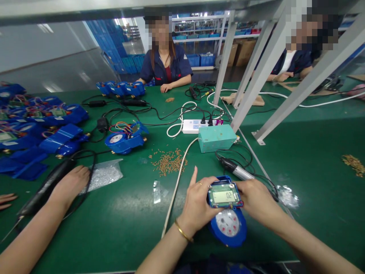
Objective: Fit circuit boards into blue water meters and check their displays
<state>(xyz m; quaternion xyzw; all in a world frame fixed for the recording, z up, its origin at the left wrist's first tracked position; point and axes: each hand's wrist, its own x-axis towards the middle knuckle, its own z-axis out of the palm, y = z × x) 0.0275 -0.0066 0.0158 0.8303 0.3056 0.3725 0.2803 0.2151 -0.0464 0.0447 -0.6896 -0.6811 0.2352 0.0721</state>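
Note:
A blue water meter is in front of me, its round dial facing up. Above the dial is its opened box with a green circuit board and an LCD that reads about 0.2. My left hand grips the box's left side, thumb at the lower edge, one finger pointing up. Around the right side of the box, near a red wire, my right hand is closed; its fingertips are partly hidden. An electric screwdriver lies just beyond my right hand.
Loose brass screws lie ahead, beside a white cable. A teal box and a power strip stand behind. At left, a co-worker's hand rests by a plastic bag; more meters are stacked beyond. Metal posts rise at right.

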